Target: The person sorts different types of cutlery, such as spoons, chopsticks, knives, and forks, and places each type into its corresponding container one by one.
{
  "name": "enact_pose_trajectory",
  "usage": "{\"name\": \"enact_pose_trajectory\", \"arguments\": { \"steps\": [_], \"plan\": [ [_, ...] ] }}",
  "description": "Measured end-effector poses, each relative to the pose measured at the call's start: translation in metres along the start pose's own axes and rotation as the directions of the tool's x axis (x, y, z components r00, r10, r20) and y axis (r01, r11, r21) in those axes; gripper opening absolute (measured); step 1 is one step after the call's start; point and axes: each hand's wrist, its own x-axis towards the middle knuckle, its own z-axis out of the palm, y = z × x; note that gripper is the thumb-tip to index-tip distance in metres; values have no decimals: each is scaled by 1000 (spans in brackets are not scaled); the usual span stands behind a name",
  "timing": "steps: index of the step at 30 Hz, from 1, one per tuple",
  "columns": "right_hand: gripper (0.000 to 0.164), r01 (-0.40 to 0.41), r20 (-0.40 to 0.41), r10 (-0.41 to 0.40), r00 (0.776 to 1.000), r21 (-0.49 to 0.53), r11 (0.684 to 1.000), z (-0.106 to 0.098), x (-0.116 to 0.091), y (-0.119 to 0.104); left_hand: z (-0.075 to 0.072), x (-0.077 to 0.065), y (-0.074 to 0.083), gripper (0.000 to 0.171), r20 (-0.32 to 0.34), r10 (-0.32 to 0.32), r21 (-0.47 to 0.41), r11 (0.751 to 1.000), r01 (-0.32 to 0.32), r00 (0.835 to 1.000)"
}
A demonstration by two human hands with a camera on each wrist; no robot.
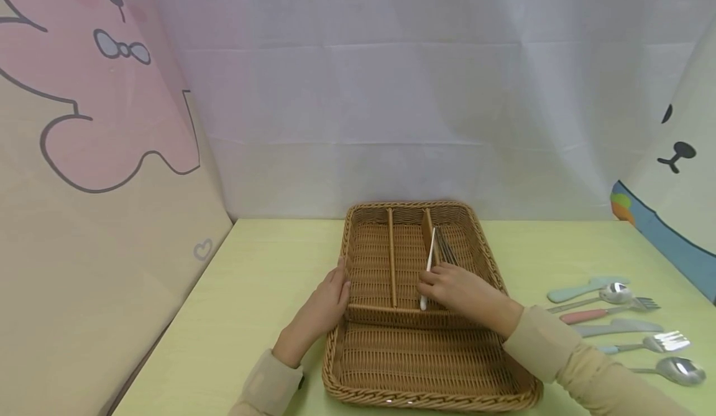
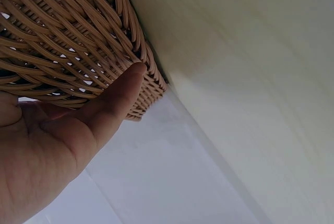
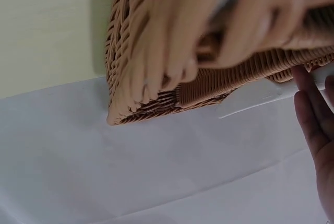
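Observation:
A brown wicker basket (image 1: 425, 397), split by dividers, lies on the pale yellow table. My left hand (image 1: 322, 304) grips its left wall; in the left wrist view a finger (image 2: 122, 88) lies straight along the outer weave. Over the back part, my right hand (image 1: 461, 293) pinches a white knife (image 1: 430, 257) by its handle, its blade pointing to the back. The knife is beside the right divider (image 1: 427, 223). In the right wrist view its pale blade (image 3: 255, 97) shows past the fingers. Thin dark pieces of cutlery (image 1: 446, 248) lie in the right compartment.
Right of the basket, several pieces lie in a row: a green-handled knife (image 1: 576, 291), a spoon (image 1: 615, 292), a pink-handled fork (image 1: 587, 316), a greyish knife (image 1: 626, 326), a blue-handled fork (image 1: 665, 342) and another spoon (image 1: 679, 371). A white curtain (image 1: 358, 124) hangs behind.

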Motion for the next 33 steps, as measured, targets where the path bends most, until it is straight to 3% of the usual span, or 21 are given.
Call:
{"name": "enact_pose_trajectory", "arguments": {
  "steps": [7, 15, 25, 33],
  "plan": [
    [28, -36, 79, 32, 996, 53, 998, 2, -3, -1, 0, 0, 0, 55, 1, -3, 1, 1000, 3, 1000],
    [34, -101, 214, 76, 974, 110, 989, 4, -4, -2, -1, -1, 1, 54, 6, -9, 4, 1000, 9, 1000],
    [27, -120, 224, 82, 971, 159, 980, 11, -5, -1, 0, 0, 0, 54, 3, -5, 15, 1000, 5, 1000],
    [28, -93, 201, 66, 977, 129, 987, 14, -6, 0, 0, 0, 0, 54, 6, -7, 6, 1000, 6, 1000]
  ]
}}
